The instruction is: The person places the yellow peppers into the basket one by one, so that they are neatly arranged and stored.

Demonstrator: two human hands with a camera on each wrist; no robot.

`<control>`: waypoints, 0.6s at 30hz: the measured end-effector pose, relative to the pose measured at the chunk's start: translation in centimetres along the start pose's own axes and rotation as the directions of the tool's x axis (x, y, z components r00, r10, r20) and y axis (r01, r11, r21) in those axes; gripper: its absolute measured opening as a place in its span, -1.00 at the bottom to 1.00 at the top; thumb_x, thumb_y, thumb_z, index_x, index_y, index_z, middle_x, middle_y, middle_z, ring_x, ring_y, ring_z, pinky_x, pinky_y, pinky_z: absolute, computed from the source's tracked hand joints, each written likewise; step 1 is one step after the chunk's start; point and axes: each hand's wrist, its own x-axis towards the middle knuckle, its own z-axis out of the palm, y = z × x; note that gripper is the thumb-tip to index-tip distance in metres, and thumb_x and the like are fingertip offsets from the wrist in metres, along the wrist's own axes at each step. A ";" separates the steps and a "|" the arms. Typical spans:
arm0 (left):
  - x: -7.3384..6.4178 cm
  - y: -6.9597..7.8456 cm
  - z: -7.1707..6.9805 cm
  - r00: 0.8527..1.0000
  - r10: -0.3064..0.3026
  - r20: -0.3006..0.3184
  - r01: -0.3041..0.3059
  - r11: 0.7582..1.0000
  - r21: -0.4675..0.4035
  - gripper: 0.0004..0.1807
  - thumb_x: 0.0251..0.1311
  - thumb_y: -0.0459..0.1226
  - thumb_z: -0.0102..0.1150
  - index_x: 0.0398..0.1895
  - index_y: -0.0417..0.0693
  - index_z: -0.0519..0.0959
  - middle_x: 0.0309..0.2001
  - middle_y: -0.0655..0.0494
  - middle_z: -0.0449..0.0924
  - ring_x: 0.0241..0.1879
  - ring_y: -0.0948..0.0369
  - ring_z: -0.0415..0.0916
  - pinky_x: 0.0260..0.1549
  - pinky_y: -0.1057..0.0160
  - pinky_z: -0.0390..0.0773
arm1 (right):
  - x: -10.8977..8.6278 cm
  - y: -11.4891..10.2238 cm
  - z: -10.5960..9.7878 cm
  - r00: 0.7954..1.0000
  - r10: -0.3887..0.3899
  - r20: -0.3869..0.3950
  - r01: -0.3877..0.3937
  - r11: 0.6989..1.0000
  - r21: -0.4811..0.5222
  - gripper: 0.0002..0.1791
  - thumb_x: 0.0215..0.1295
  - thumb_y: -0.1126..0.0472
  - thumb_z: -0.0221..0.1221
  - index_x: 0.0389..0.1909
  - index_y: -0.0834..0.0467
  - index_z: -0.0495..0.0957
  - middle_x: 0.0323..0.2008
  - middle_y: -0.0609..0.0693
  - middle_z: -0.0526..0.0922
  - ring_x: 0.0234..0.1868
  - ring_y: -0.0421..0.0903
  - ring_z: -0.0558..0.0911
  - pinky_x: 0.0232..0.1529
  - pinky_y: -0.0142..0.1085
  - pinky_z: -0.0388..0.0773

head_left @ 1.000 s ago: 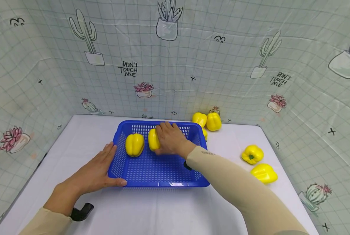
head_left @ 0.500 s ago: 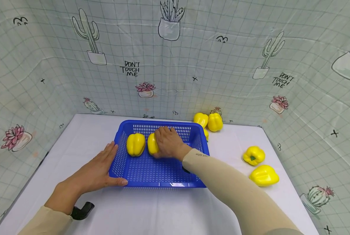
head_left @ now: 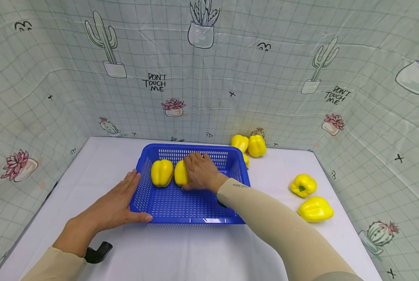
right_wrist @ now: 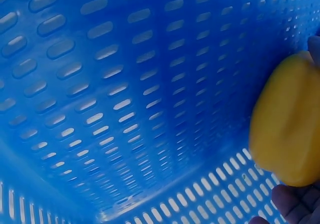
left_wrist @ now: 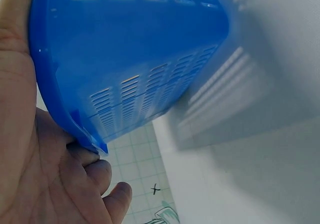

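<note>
I have a yellow pepper in the blue basket, toward its back wall, with the right grip clasped round it: knuckles up, fingers bent over its right side, thumb low and nearer me. That forearm, in a beige sleeve, slants in over the basket's front right corner. Just left of the held pepper sits a second pepper; whether the two touch I can't tell. My left grip is spread and unclenched, braced on the basket's front left corner, fingers straight along the left side and thumb laid on the front rim. Past the back right corner I see a cluster of three peppers, one partly hidden, and well to the right two more peppers on the white desk.
</note>
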 end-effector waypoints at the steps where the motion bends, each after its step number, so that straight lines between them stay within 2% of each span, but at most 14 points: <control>1: 0.0 0.0 0.0 1.000 -0.001 0.001 0.001 1.000 0.000 0.53 -0.02 0.45 0.40 0.69 -0.35 -0.14 0.70 -0.37 -0.27 0.65 -0.35 -0.16 0.52 -0.40 0.07 | 0.0 0.0 0.0 1.000 0.001 0.004 -0.001 1.000 0.000 0.01 0.11 -0.58 0.28 0.28 0.14 0.37 0.08 0.04 0.54 0.16 0.02 0.52 0.26 -0.06 0.55; 12: 0.1 0.1 0.1 1.000 -0.005 0.010 0.005 1.000 -0.004 0.52 0.00 0.44 0.40 0.69 -0.35 -0.15 0.70 -0.38 -0.28 0.65 -0.36 -0.16 0.51 -0.42 0.07 | -0.4 0.2 -0.4 1.000 -0.008 0.014 0.009 1.000 -0.011 0.07 0.13 -0.58 0.27 0.39 0.15 0.33 0.23 0.07 0.54 0.26 0.04 0.51 0.31 -0.04 0.52; 18: 0.0 0.1 0.1 1.000 -0.020 0.014 0.021 1.000 -0.012 0.54 -0.02 0.47 0.39 0.69 -0.34 -0.16 0.70 -0.38 -0.27 0.64 -0.37 -0.15 0.50 -0.43 0.08 | -1.5 1.0 -2.0 0.999 -0.040 -0.032 0.039 0.999 -0.016 0.12 0.12 -0.58 0.26 0.43 0.19 0.34 0.27 0.09 0.53 0.25 0.05 0.51 0.27 -0.03 0.52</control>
